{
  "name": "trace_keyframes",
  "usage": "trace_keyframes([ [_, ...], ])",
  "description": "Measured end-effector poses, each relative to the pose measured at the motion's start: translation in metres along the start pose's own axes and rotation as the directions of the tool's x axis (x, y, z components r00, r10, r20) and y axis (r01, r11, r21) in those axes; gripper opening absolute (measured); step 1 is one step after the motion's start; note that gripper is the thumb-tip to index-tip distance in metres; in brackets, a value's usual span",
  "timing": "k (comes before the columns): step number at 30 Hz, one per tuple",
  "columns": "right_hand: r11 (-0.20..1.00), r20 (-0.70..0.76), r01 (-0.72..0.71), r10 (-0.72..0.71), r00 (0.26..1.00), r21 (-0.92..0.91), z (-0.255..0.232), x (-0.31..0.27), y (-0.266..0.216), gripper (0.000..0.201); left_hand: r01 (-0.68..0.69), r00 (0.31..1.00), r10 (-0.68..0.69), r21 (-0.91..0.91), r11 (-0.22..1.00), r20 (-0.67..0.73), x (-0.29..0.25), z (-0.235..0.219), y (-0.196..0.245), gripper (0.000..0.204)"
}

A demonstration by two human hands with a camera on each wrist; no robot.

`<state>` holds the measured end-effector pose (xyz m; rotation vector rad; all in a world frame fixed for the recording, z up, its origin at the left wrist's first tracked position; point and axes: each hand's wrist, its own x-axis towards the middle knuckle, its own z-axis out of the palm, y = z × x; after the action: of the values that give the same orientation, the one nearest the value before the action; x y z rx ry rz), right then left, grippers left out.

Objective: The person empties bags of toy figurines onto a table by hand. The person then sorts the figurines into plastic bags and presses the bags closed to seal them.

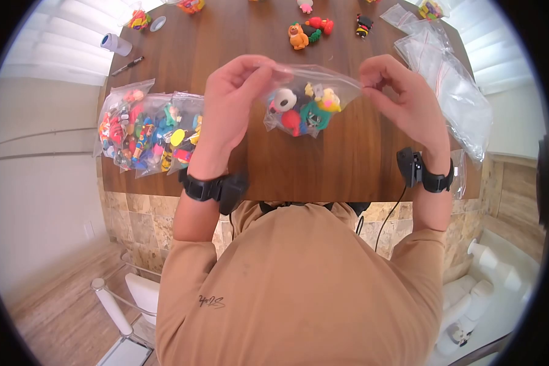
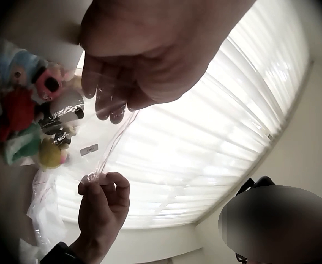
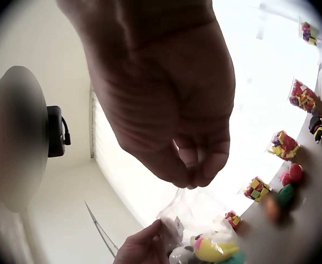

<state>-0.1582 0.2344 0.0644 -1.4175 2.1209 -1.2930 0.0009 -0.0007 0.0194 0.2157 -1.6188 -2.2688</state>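
Observation:
A clear zip bag (image 1: 341, 91) with several small toys in its bottom is held up over the table between both hands. The left hand (image 1: 235, 91) pinches its top left corner between thumb and fingers. At the top right corner the right hand (image 1: 405, 97) pinches the edge with thumb and forefinger. Inside lie a white and black toy (image 1: 283, 99), a red one (image 1: 291, 119), a green one and a yellow one (image 1: 328, 99). In the left wrist view the right hand (image 2: 103, 206) grips the bag's zip edge. The right wrist view shows the left hand (image 3: 142, 245) at the other corner.
Filled toy bags (image 1: 146, 131) lie on the table (image 1: 226, 30) at the left, below a pen (image 1: 128, 66) and a white bottle (image 1: 116, 44). Empty clear bags (image 1: 451, 91) lie at the right. Loose figures, including an orange one (image 1: 297, 38), stand at the back.

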Motion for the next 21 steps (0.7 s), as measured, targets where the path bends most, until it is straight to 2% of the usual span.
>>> trace_keyframes([
  [4,0.999,-0.007,0.052,-0.052,0.999,0.008,0.006,-0.013,-0.018,0.025,-0.030,0.999,0.033,0.073,0.997,-0.041,-0.030,-0.003,0.009,0.015],
  [6,0.991,-0.010,0.128,-0.128,0.992,0.045,0.013,-0.017,-0.019,0.028,-0.044,0.997,0.050,0.116,0.992,-0.052,-0.040,-0.005,0.011,0.015],
  [9,0.987,-0.058,0.091,-0.084,0.995,0.131,0.022,-0.017,-0.021,0.029,-0.079,0.992,0.093,0.149,0.986,-0.088,-0.046,-0.007,0.016,0.014],
  [11,0.989,-0.088,0.093,-0.082,0.993,0.119,0.026,-0.017,-0.024,0.029,-0.055,0.992,0.082,0.269,0.962,-0.093,-0.048,-0.009,0.021,0.017],
  [12,0.990,-0.120,0.092,-0.079,0.990,0.104,0.027,-0.017,-0.026,0.029,-0.054,0.992,0.083,0.270,0.961,-0.095,-0.049,-0.005,0.026,0.017],
  [13,0.990,-0.119,0.093,-0.080,0.990,0.105,0.029,-0.018,-0.028,0.029,-0.133,0.975,0.204,0.502,0.855,-0.090,-0.050,0.001,0.032,0.019],
  [14,0.991,-0.106,0.135,-0.131,0.986,0.023,0.030,-0.018,-0.031,0.028,-0.190,0.947,0.317,0.701,0.688,-0.054,-0.049,0.009,0.040,0.023],
  [15,0.982,-0.088,0.177,-0.182,0.979,-0.059,0.031,-0.019,-0.034,0.028,-0.187,0.947,0.316,0.701,0.688,-0.057,-0.044,0.017,0.049,0.023],
  [16,0.982,-0.084,0.178,-0.182,0.980,-0.057,0.033,-0.019,-0.036,0.028,-0.323,0.926,0.343,0.793,0.516,0.155,-0.039,0.028,0.059,0.031],
  [17,0.972,-0.073,0.220,-0.226,0.971,-0.086,0.035,-0.019,-0.037,0.028,-0.460,0.875,0.324,0.826,0.325,0.359,-0.035,0.036,0.064,0.038],
  [18,0.958,-0.059,0.263,-0.271,0.961,-0.114,0.037,-0.018,-0.039,0.027,-0.454,0.877,0.328,0.829,0.326,0.352,-0.032,0.044,0.061,0.038],
  [20,0.951,-0.076,0.288,-0.297,0.952,-0.117,0.041,-0.016,-0.040,0.027,-0.513,0.851,0.231,0.840,0.178,0.471,-0.022,0.058,0.055,0.033],
  [21,0.945,-0.103,0.304,-0.317,0.943,-0.122,0.043,-0.016,-0.039,0.026,-0.514,0.850,0.233,0.840,0.175,0.472,-0.020,0.057,0.055,0.033],
])
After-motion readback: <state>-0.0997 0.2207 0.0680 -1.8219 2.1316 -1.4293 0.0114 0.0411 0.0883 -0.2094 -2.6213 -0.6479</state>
